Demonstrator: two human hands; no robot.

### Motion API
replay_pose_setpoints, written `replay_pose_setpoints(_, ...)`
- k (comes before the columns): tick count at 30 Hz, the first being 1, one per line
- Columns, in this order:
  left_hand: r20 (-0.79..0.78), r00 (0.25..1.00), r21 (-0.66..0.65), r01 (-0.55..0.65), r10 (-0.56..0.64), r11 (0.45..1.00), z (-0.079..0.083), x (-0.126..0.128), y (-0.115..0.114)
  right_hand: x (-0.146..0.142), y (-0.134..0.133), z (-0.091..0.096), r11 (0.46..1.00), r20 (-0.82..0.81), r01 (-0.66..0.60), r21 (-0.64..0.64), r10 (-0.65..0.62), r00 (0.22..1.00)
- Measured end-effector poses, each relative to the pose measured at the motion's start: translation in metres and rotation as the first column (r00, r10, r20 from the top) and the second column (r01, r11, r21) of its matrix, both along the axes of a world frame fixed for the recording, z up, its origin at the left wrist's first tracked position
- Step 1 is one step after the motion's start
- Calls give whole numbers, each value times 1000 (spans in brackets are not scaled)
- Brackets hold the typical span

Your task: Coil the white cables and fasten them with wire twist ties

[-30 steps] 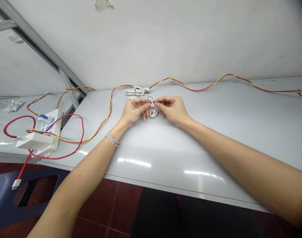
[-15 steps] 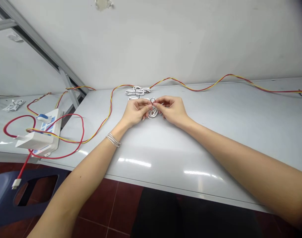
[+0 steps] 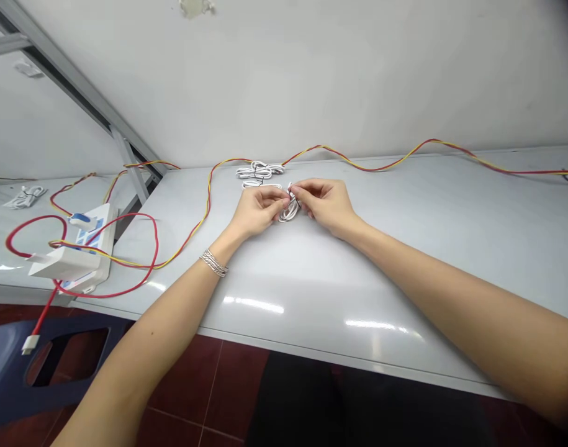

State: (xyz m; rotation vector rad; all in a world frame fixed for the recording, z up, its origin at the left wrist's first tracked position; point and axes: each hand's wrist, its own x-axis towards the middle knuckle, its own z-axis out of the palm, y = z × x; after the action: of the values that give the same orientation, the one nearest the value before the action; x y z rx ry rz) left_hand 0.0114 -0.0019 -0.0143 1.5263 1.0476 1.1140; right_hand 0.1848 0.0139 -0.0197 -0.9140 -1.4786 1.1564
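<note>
A small coil of white cable point(image 3: 289, 211) is between my two hands, just above or on the grey tabletop point(image 3: 311, 267). My left hand point(image 3: 261, 210) pinches it from the left with thumb and forefinger. From the right, my right hand point(image 3: 324, 202) closes its fingertips at the top of the coil, where a thin black tie point(image 3: 290, 194) shows in part. My fingers hide much of the tie and the coil's sides. Right behind my left hand lie more white cable coils point(image 3: 259, 170), bound with black ties.
A twisted red and yellow wire point(image 3: 377, 169) runs along the wall. At the left, a white power strip point(image 3: 107, 230) carries a white adapter point(image 3: 63, 264) and a looped red cable point(image 3: 156, 239). Another white coil point(image 3: 27, 197) lies far left. A blue stool point(image 3: 13, 397) stands below the edge.
The black loop that stood up between my fingertips is now drawn down small against the coil. My right fingertips have shifted slightly; both arms stay nearly in place.
</note>
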Motion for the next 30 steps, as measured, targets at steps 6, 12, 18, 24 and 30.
replay_pose_setpoints(6, 43, 997, -27, 64, -63, 998, -2, -1, 1, 4, 3, 2, 987, -73, -76, -139, 66, 995)
replay_pose_setpoints(12, 26, 998, -71, 55, -53, 996, -1, -3, 2, 3, 3, 0, 990, -67, -47, -132, 39, 997)
replay_pose_setpoints(18, 50, 996, -204, 88, -80, 975, 5, -6, 1, 4, 2, 1, 994, -40, -46, -97, 42, 998)
replay_pose_setpoints(24, 45, 984, -194, 179, -174, 965, 7, -11, 1, 2, 0, 2, 999, -15, -22, -25, 21, 1000)
replay_pose_setpoints(30, 10, 988, -220, 154, -156, 963, 9, -9, 0, -1, 0, -5, 974, 106, 89, 211, -113, 988)
